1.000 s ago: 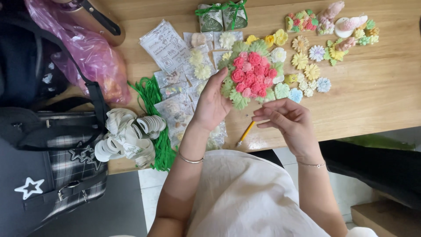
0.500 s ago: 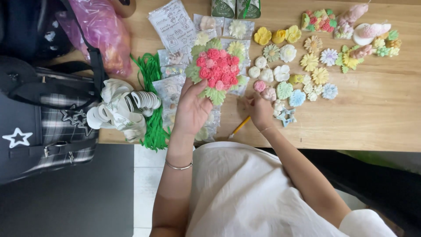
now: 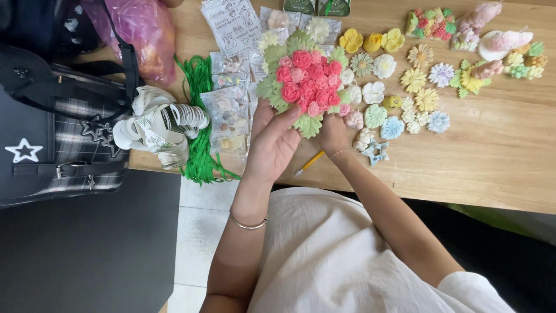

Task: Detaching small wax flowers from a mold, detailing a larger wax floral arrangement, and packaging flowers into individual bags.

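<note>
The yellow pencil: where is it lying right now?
In the head view the yellow pencil lies near the wooden table's front edge, just below the right hand and beside the left hand.

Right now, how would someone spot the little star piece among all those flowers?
On the wooden table, look just right of the right hand, below the spread of small flowers. The star lies nearest the table edge, pale blue and pointed where its neighbours are round.

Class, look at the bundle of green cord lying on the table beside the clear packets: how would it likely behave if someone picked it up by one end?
The green cord would probably hang floppy, since its thin strands lie in loose curves and droop over the wooden table edge. It looks light for its size. Strands may slip apart or tangle, as nothing visible ties them.
</note>
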